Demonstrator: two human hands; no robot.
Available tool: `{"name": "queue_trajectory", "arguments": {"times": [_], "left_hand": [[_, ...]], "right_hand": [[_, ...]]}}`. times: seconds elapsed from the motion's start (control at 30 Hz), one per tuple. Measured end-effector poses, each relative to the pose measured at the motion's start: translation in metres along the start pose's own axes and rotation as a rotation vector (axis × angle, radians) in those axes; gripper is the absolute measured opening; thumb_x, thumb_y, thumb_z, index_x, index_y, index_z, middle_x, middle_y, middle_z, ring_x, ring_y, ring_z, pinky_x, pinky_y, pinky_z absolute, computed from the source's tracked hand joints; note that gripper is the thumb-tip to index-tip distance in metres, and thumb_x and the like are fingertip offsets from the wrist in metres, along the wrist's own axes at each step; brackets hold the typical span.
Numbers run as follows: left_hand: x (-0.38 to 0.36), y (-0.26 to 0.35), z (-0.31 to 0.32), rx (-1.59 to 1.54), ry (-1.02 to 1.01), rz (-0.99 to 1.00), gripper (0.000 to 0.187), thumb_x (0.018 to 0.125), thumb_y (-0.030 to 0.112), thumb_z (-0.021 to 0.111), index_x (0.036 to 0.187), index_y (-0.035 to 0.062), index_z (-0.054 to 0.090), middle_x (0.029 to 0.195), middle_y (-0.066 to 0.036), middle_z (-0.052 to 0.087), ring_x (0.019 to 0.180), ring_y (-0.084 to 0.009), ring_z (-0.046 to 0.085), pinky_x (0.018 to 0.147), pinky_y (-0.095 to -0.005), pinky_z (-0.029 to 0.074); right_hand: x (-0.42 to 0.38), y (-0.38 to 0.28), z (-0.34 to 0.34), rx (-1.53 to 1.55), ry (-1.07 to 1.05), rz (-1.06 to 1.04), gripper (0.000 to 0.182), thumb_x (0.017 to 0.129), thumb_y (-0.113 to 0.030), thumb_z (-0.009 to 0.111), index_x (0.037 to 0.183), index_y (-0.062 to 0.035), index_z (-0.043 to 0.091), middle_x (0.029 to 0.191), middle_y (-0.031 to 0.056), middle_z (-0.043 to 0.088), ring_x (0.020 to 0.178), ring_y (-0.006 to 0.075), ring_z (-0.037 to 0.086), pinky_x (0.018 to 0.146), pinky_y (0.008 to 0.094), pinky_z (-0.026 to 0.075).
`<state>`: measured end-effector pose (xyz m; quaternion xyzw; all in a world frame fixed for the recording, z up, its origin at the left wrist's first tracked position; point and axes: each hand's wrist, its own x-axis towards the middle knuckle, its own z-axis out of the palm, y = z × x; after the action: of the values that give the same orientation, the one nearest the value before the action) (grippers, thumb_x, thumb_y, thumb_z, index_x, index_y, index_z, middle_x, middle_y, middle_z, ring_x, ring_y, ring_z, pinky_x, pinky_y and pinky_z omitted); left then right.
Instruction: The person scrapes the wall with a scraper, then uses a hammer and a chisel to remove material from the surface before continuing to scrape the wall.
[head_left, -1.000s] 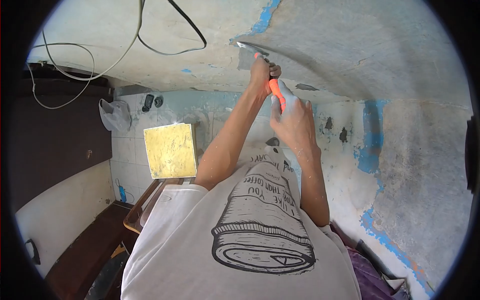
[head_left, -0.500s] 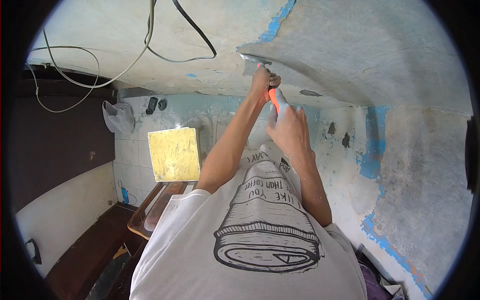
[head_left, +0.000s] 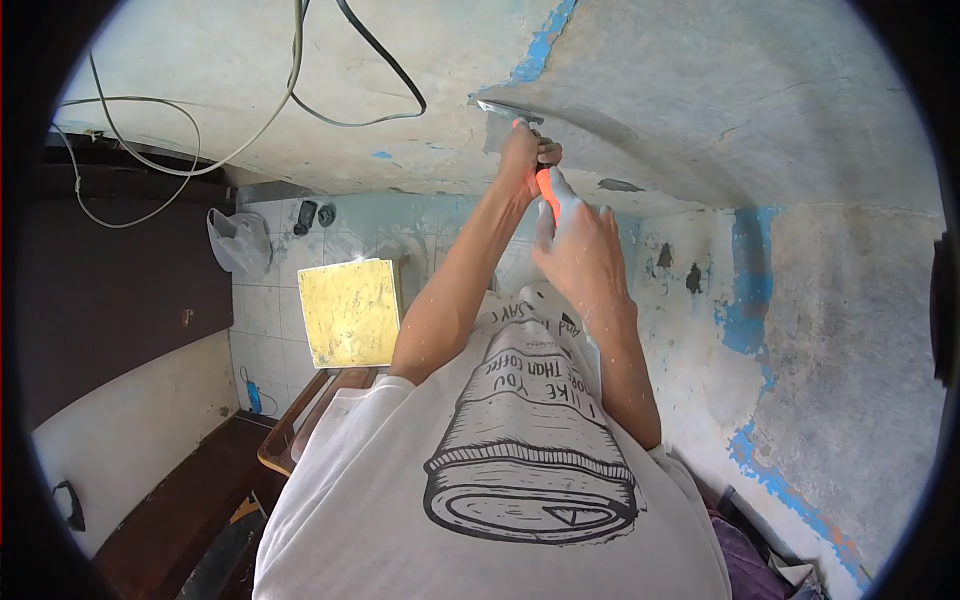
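Both of my hands are on one scraper [head_left: 507,111] with a wide metal blade and an orange handle. My left hand [head_left: 524,158] wraps the upper part of the handle, close behind the blade. Lower down, my right hand [head_left: 582,243] grips the handle's end, thumb along it. The blade lies against the wall [head_left: 690,90] at the lower end of a blue strip [head_left: 543,45], where pale paint meets grey surface. A small grey patch shows just under the blade. The right hand's fingertips are partly hidden.
Loose cables [head_left: 290,95] hang at upper left. A yellow square board [head_left: 349,314] stands left of my arm, above a wooden chair [head_left: 285,440]. Beyond it are a plastic bag [head_left: 238,241] and a dark brown panel [head_left: 120,290]. Purple cloth [head_left: 742,555] lies at lower right.
The scraper blade has shifted slightly up and left along the wall, and both hands keep their hold. The view has moved a little.
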<state>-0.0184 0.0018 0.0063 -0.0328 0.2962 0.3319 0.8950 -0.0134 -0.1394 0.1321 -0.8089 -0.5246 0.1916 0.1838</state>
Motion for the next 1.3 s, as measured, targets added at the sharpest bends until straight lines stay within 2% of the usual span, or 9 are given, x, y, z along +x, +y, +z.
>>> {"name": "queue_trajectory", "arguments": {"times": [0.2,0.57,0.73,0.8,0.93,1.03,1.13,1.2,1.3], "left_hand": [[0.009,-0.009,0.004,0.102,0.029,0.11,0.021,0.095,0.014,0.035,0.074,0.0097,0.031,0.059,0.002,0.027,0.043,-0.006,0.026,0.035,-0.021,0.023],[0.017,-0.002,-0.013,-0.053,-0.086,0.042,0.023,0.095,0.01,0.035,0.073,0.0097,0.029,0.061,0.001,0.029,0.043,-0.0057,0.027,0.033,-0.0198,0.025],[0.024,-0.001,-0.023,0.009,-0.004,0.052,0.025,0.096,0.013,0.035,0.072,0.0098,0.03,0.058,0.002,0.027,0.042,-0.0056,0.026,0.032,-0.0198,0.023],[0.026,-0.002,-0.026,-0.004,-0.013,0.016,0.025,0.097,0.014,0.036,0.072,0.0098,0.03,0.057,0.003,0.027,0.041,-0.0057,0.025,0.032,-0.0197,0.023],[0.017,-0.002,-0.009,-0.022,-0.021,0.055,0.029,0.098,0.017,0.035,0.07,0.0114,0.029,0.056,0.003,0.026,0.041,-0.0059,0.025,0.032,-0.0199,0.023],[0.038,-0.004,-0.035,0.01,0.018,0.043,0.032,0.099,0.018,0.034,0.068,0.0123,0.028,0.056,0.003,0.026,0.041,-0.0064,0.026,0.032,-0.0202,0.023],[0.044,-0.001,-0.039,-0.024,0.008,0.016,0.033,0.1,0.019,0.033,0.067,0.0126,0.028,0.056,0.003,0.026,0.041,-0.0067,0.026,0.032,-0.0205,0.023],[0.039,0.0,-0.036,-0.116,-0.053,-0.047,0.033,0.1,0.02,0.034,0.068,0.0125,0.029,0.056,0.003,0.026,0.041,-0.007,0.026,0.032,-0.0208,0.023],[0.022,-0.005,-0.014,-0.076,-0.001,0.002,0.033,0.1,0.02,0.034,0.068,0.0118,0.029,0.055,0.003,0.027,0.04,-0.0071,0.026,0.032,-0.0214,0.022]], "right_hand": [[-0.001,0.016,-0.003,-0.025,0.054,-0.041,0.031,0.087,-0.012,0.053,0.117,-0.0018,0.054,0.073,0.0259,0.062,0.073,0.0473,0.056,0.08,0.0488,0.043],[-0.002,0.006,-0.006,0.025,-0.045,0.012,0.033,0.087,-0.012,0.054,0.118,0.0004,0.056,0.076,0.0263,0.063,0.079,0.0466,0.059,0.072,0.0523,0.046],[0.011,0.022,0.015,0.0,-0.012,-0.015,0.036,0.087,-0.013,0.054,0.122,-0.0018,0.053,0.075,0.0264,0.063,0.078,0.046,0.059,0.07,0.0516,0.047],[0.007,0.02,0.009,-0.043,-0.046,-0.059,0.043,0.084,-0.01,0.055,0.124,0.0055,0.05,0.073,0.0237,0.065,0.074,0.0413,0.065,0.067,0.0471,0.053],[0.001,0.012,-0.003,-0.043,-0.053,-0.024,0.041,0.083,-0.009,0.057,0.121,0.0052,0.051,0.074,0.0245,0.065,0.075,0.0417,0.065,0.069,0.047,0.053],[0.012,0.028,0.017,-0.018,0.004,-0.07,0.041,0.082,-0.009,0.059,0.12,0.0042,0.051,0.073,0.0245,0.064,0.077,0.0411,0.065,0.07,0.0462,0.053],[0.017,0.028,0.024,-0.075,-0.028,-0.027,0.037,0.087,-0.011,0.053,0.124,-0.0044,0.052,0.072,0.0256,0.062,0.076,0.0465,0.06,0.068,0.0513,0.048],[0.011,0.02,0.01,-0.074,-0.075,-0.034,0.044,0.083,-0.012,0.06,0.124,0.0019,0.05,0.073,0.0233,0.065,0.078,0.0396,0.066,0.07,0.0454,0.053],[0.005,0.011,-0.008,-0.069,-0.064,-0.018,0.047,0.083,-0.012,0.06,0.126,0.0015,0.049,0.071,0.0235,0.064,0.076,0.0389,0.066,0.067,0.0458,0.053]]}}
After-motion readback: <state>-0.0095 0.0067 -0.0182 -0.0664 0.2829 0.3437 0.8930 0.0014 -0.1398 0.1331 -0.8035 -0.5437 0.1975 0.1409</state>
